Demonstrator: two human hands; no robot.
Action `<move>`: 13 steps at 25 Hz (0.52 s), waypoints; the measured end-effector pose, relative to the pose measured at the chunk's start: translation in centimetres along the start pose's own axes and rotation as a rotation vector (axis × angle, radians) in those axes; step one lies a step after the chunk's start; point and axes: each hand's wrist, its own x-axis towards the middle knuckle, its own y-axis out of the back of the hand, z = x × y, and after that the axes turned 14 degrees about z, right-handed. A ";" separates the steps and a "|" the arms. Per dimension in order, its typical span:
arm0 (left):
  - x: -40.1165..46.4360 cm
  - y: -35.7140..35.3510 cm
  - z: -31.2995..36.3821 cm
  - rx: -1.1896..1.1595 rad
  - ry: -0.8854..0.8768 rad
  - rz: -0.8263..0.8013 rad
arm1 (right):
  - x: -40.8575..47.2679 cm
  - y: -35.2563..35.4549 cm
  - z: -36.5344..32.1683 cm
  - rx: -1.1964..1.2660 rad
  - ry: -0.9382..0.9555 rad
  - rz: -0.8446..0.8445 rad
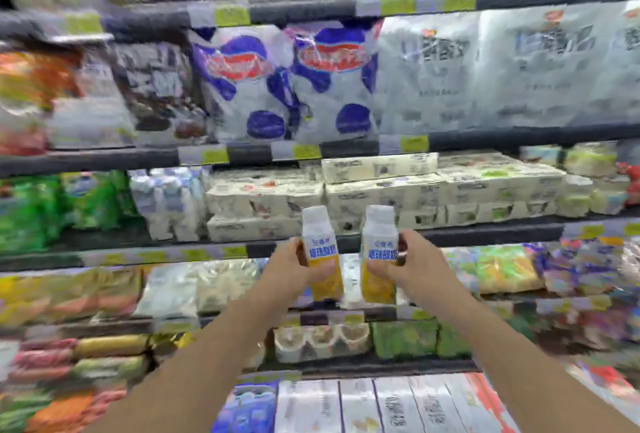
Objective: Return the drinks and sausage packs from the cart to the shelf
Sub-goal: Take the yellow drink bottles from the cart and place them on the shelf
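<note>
I hold two matching drink bottles, white on top and yellow below with blue lettering, upright and side by side in front of the shelf. My left hand grips the left drink bottle. My right hand grips the right drink bottle. Both bottles sit at the height of a dark shelf edge carrying white multipacks. No cart or sausage packs can be made out; the whole view is blurred.
Shelves fill the view: blue-spotted white bags above, green packs at left, small white bottles, cup packs and green boxes below, white cartons at the bottom.
</note>
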 end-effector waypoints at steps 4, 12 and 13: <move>1.3 17.2 -3.5 0.058 0.011 0.157 | -2.4 -15.0 -8.7 0.025 0.045 -0.166; 3.8 37.7 -7.7 0.077 0.062 0.350 | -5.8 -35.3 -19.6 0.037 0.164 -0.307; 4.5 38.9 -8.0 0.074 0.074 0.369 | -5.7 -36.8 -20.4 0.049 0.164 -0.316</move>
